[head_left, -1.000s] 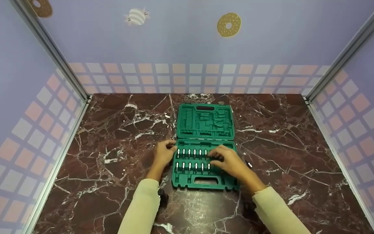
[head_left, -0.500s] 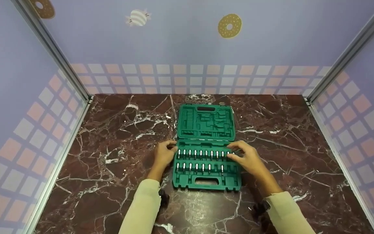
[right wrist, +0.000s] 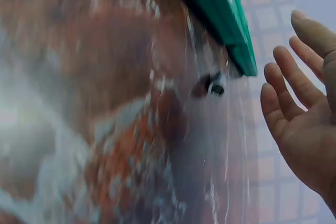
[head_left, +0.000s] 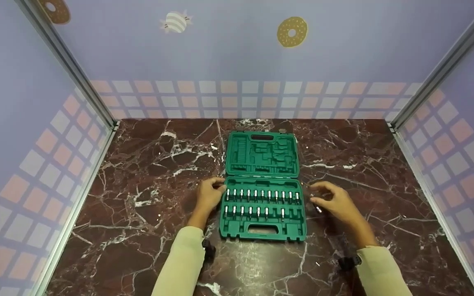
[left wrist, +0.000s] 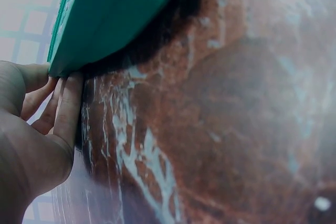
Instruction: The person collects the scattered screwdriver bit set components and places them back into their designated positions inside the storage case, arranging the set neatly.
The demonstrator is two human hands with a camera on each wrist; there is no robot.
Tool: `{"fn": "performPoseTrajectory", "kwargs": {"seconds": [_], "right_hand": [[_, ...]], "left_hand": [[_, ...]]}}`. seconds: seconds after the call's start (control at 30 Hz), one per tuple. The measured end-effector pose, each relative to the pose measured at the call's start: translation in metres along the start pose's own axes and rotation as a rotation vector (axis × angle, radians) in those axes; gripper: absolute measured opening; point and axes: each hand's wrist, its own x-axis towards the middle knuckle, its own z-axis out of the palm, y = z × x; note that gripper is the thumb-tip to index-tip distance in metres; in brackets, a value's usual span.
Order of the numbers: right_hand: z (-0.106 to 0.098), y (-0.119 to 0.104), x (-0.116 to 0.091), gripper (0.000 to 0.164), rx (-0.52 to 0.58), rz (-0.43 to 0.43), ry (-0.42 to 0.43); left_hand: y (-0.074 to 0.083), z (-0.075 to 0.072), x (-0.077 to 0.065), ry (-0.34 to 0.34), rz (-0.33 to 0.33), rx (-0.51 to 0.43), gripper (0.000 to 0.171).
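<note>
A green plastic case (head_left: 261, 232) lies unfolded on the table, its lid (head_left: 262, 154) laid back on the far side. Two rows of silver bit sockets (head_left: 262, 195) sit in its near half; the lower row has a gap before a lone socket (head_left: 283, 213) and vacant slots at its right end. My left hand (head_left: 210, 195) holds the case's left edge between thumb and fingers. To the right, my right hand (head_left: 335, 202) hovers with relaxed, parted fingers and holds nothing. A loose socket (head_left: 318, 209) lies on the table by its thumb, its end also visible in the right wrist view.
The tabletop (head_left: 159, 181) is dark red with white veins. Patterned purple walls (head_left: 237, 53) close in the back and both sides. A dark wrist device (head_left: 350, 262) sits by the right sleeve.
My right hand has moved rightward from above the case to beside it. The upper row and the slots it covered now show. My left hand stays at the case edge.
</note>
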Motion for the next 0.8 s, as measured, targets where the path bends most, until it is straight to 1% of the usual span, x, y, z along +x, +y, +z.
{"fn": "performPoseTrajectory", "kwargs": {"seconds": [0.1,0.17,0.27,0.4,0.5,0.67,0.8], "right_hand": [[-0.005,0.009,-0.003,0.043,-0.005,0.023,-0.049],[-0.008,0.014,-0.005,0.046,-0.019,0.024,-0.069],[-0.011,0.021,-0.007,0.046,-0.053,0.004,-0.094],[-0.013,0.028,-0.009,0.044,-0.108,-0.045,-0.123],[-0.011,0.031,-0.009,0.042,-0.155,-0.051,-0.122],[-0.007,0.032,-0.008,0.038,-0.234,-0.029,-0.109],[-0.004,0.031,-0.008,0.033,-0.269,-0.027,-0.117]], "left_hand": [[0.001,0.0,-0.001,0.004,-0.008,-0.005,0.018],[0.001,0.0,-0.001,0.005,-0.01,-0.007,0.018],[0.002,-0.001,-0.002,0.003,-0.017,-0.013,0.018],[0.003,-0.001,-0.002,-0.002,-0.021,-0.014,0.019],[0.002,-0.001,-0.001,-0.001,-0.019,-0.008,0.019],[0.002,-0.001,-0.001,-0.003,-0.014,-0.003,0.019],[0.002,-0.002,-0.001,-0.009,-0.009,0.001,0.018]]}}
